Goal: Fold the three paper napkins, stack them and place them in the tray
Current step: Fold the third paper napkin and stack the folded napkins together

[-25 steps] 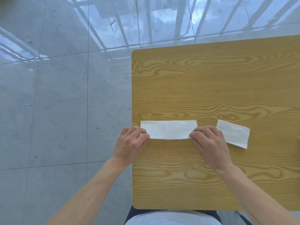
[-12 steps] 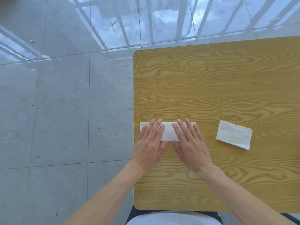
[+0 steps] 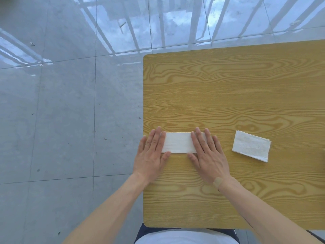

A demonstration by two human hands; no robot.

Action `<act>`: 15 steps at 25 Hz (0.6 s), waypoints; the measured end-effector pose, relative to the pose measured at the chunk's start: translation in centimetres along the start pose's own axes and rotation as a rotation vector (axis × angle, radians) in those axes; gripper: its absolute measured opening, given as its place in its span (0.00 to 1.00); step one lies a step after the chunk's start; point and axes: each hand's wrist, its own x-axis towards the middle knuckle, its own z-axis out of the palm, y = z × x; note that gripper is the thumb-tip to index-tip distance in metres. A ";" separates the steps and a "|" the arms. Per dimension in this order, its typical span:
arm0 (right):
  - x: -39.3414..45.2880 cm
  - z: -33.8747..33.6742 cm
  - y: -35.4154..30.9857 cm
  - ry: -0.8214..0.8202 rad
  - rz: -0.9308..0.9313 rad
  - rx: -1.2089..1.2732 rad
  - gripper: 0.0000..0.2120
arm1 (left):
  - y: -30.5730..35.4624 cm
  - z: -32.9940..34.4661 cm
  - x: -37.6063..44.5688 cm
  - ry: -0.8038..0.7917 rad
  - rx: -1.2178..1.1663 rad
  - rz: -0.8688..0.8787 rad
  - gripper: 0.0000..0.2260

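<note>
A white paper napkin (image 3: 178,142), folded into a long strip, lies flat near the table's left edge. My left hand (image 3: 153,154) presses flat on its left end, fingers spread. My right hand (image 3: 206,154) presses flat on its right end, fingers spread as well. Only the strip's middle shows between the two hands. To the right, apart from my hands, a smaller folded white napkin stack (image 3: 251,146) rests on the table, slightly askew. No tray is in view.
The wooden table (image 3: 228,95) has its left edge just beside my left hand and its near edge against my body. Glossy grey floor tiles (image 3: 61,120) lie to the left and beyond.
My hands went from pinching the strip's ends to lying flat at its middle, then slid apart outward to its two ends. The folded stack has not moved.
</note>
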 end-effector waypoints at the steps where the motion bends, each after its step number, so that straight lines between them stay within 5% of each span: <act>1: -0.3 0.0 0.7 0.008 0.027 0.009 0.34 | -1.0 0.0 -0.3 -0.006 0.017 -0.011 0.31; 15: -3.0 -0.5 2.9 -0.009 0.130 0.012 0.32 | -1.6 -0.8 -0.4 -0.028 -0.040 0.017 0.32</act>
